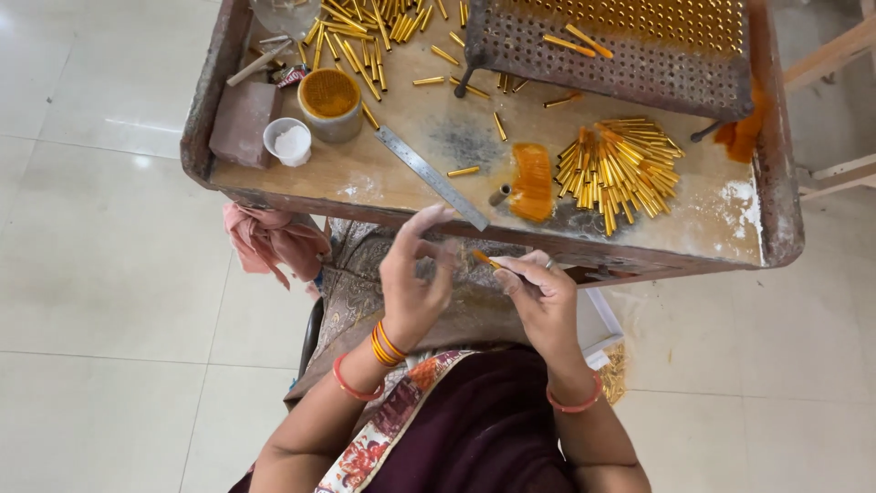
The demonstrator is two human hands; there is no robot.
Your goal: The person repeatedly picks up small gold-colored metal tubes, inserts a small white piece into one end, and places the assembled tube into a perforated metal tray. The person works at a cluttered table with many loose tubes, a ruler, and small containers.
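White cup (288,141) of powder, round tin (329,102) of orange paste, right hand (545,299) pinching orange-tipped stick (485,260), left hand (415,274) open.

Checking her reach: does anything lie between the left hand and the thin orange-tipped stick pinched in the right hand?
Nothing visible does. The left hand is open beside the thin orange-tipped stick, which the right hand pinches; only open air separates them.

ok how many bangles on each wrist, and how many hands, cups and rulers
left hand: 1
right hand: 1
bangles on left wrist: about 3, plus 1 red one lower on the forearm
bangle on right wrist: 1
white cup: 1
ruler: 1
total: about 9
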